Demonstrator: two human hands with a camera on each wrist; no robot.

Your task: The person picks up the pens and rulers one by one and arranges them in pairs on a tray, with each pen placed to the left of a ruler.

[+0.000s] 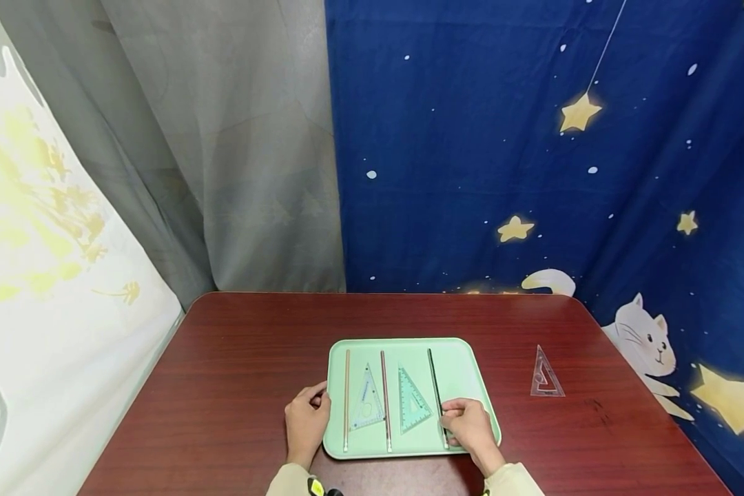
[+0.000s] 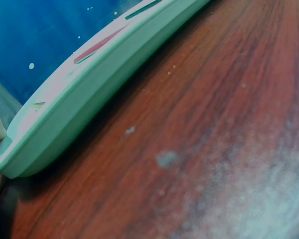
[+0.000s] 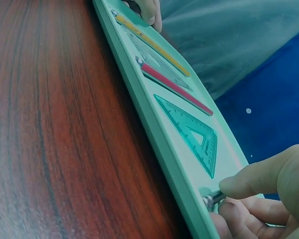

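Observation:
A pale green tray (image 1: pixel 461 375) lies on the table. My left hand (image 1: pixel 306 420) grips its left rim, thumb over the edge and fingers beneath in the left wrist view. With thumb and fingers, my right hand (image 1: pixel 470 424) pinches a black pencil (image 1: pixel 435 379) near its lower end, at the tray's right part. An orange-yellow pencil (image 1: pixel 347 399) lies along the left side, and a red pencil (image 1: pixel 384 386) lies near the middle. Between those two is a clear set square (image 1: pixel 366 421). A green set square (image 3: pixel 182 121) sits between the red and black pencils.
Another clear set square (image 1: pixel 548 393) lies on the brown wooden table (image 1: pixel 254 358), right of the tray. Behind the table hang a grey curtain (image 1: pixel 273 172) and a blue star-patterned curtain (image 1: pixel 446 138). A white patterned cloth (image 1: pixel 49 310) hangs at the left.

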